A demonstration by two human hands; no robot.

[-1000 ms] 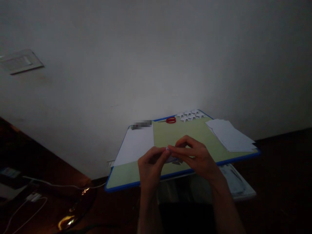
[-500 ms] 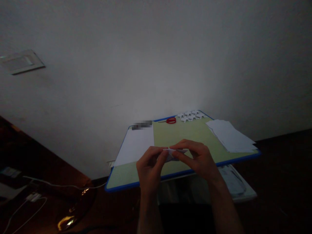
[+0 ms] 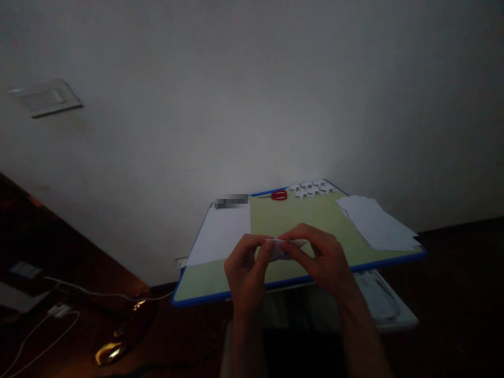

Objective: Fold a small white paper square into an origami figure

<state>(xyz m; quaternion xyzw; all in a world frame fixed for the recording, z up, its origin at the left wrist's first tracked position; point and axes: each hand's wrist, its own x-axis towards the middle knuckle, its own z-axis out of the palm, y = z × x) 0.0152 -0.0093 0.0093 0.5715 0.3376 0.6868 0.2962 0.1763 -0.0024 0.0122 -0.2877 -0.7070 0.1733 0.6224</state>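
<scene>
From the head camera, I see the left hand [image 3: 246, 275] and the right hand [image 3: 326, 262] raised over the near edge of the green tabletop [image 3: 293, 215]. A small folded white paper piece [image 3: 280, 253] is located between them, held above the surface. The left thumb and index finger are closed in a pinch on its left end; the right thumb and index finger pinch it just beside, with part of the paper showing past the right fingertips. I cannot tell its exact fold. Along the far edge I register red-handled scissors [image 3: 279, 195] and, to their right, two rows of folded paper shapes [image 3: 313, 189]. Loose white sheets [image 3: 376, 223] overlap at the right; a flat white sheet [image 3: 220, 233] covers the left section.
</scene>
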